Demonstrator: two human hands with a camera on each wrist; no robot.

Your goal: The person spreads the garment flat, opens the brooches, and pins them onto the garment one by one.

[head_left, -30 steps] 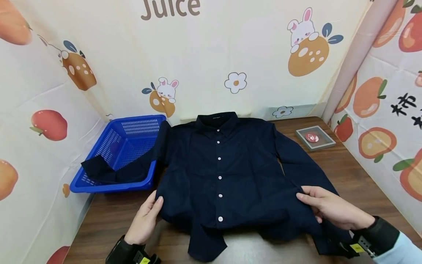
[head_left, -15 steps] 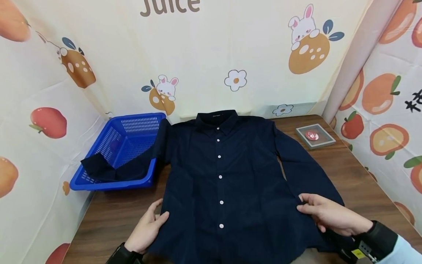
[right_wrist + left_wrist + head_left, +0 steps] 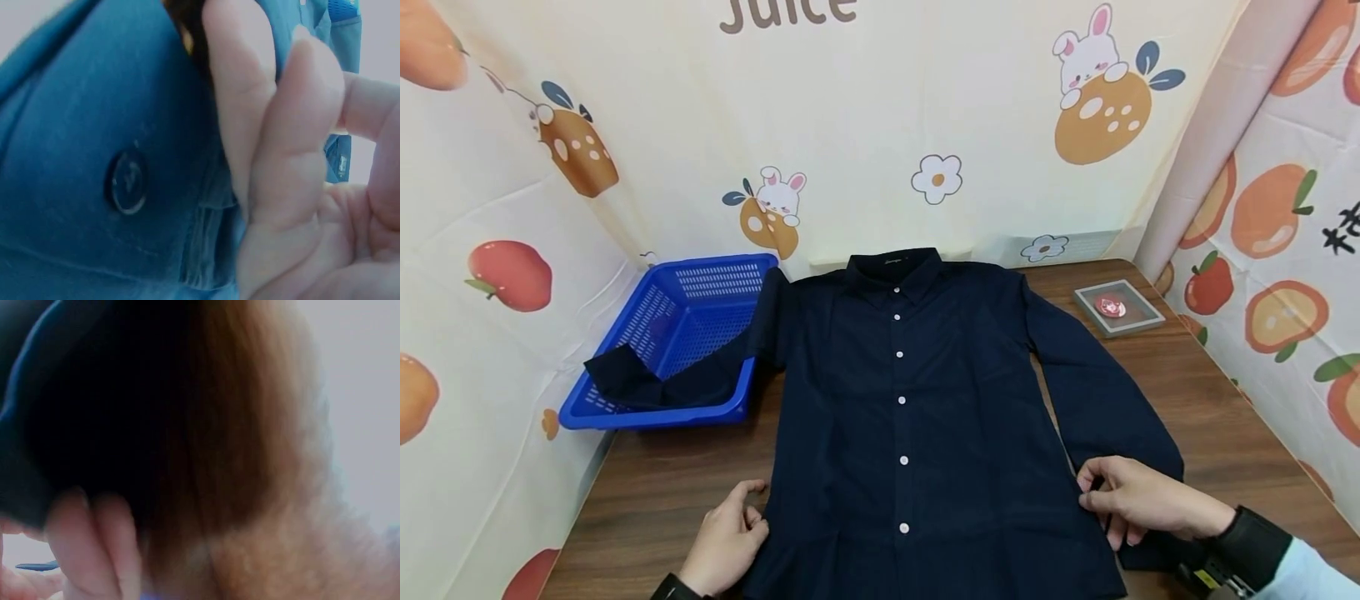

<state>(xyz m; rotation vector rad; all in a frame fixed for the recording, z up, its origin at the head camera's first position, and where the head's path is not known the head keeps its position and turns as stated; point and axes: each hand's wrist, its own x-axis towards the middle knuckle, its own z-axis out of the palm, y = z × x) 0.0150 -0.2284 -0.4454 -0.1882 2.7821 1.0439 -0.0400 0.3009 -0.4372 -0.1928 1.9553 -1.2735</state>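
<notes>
A navy button-up shirt (image 3: 850,417) lies spread face up, its collar toward the back wall and its hem running past the lower frame edge. At its left side edge my left hand (image 3: 722,542) rests, index finger extended and thumb tip right at the cloth. In the blurred left wrist view, two fingers (image 3: 94,544) stand before the dark cloth. My right hand (image 3: 1138,500) pinches the shirt's right side edge between thumb and index finger, beside the sleeve. The right wrist view shows a dark button (image 3: 128,181) on the cloth near the fingers.
A blue plastic basket (image 3: 647,421) stands at the left, with one shirt sleeve (image 3: 700,383) draped into it. On the right back of the wooden table (image 3: 1210,417) lies a small clear-topped box (image 3: 1120,308) with a red-and-white round piece. Printed curtains (image 3: 850,100) enclose the table.
The lower shirt has come down toward me and flattened, its hem now out of frame. Both hands have moved nearer; the left thumb has slid off the cloth to its edge.
</notes>
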